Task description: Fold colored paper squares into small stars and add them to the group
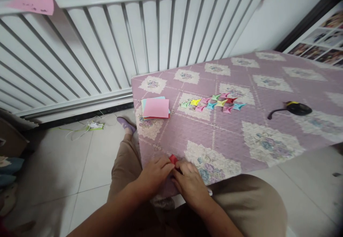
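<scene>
Near the front left corner of the cloth-covered table, both my hands meet over a small folded piece of red paper [173, 159]. My left hand [157, 172] closes its fingers on the paper's left side. My right hand [189, 180] grips it from the right, thumb and fingers drawn together. Much of the paper is hidden under the fingers. Farther back lies a stack of coloured paper sheets [156, 108], pink on top. To its right, several small folded paper pieces [211, 106] in green, yellow, pink, blue and red sit in two rows.
A black object with a thin curved stem [298, 108] lies on the floral tablecloth [233, 122] at the right. A white radiator [150, 33] runs behind the table, with a pink note [34, 5] on it. A power strip [95, 126] and cables lie on the floor.
</scene>
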### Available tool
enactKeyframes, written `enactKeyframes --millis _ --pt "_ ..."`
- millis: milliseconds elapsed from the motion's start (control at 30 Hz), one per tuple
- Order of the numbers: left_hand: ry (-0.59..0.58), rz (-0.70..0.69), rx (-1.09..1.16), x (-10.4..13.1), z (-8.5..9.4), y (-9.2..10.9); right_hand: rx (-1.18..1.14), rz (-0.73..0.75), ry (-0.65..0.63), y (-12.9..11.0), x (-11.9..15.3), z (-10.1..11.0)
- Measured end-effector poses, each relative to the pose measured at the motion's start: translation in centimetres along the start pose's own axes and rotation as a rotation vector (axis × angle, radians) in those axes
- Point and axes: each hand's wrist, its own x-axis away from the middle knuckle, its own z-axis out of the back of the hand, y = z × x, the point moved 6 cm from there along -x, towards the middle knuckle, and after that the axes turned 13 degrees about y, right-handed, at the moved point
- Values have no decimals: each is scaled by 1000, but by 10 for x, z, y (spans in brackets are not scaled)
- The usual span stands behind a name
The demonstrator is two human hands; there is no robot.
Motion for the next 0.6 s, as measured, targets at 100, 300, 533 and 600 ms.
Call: enactKeyframes --millis 100,300,533,600 --pt "37 0 -41 11 -10 2 4 3 5 1 3 -1" --pt "43 16 -134 17 -19 0 -43 73 68 3 10 2" --pt "-45 22 -173 12 -20 2 -36 61 68 3 9 2" --pt "-59 28 -186 11 -20 1 -34 57 72 4 9 1"
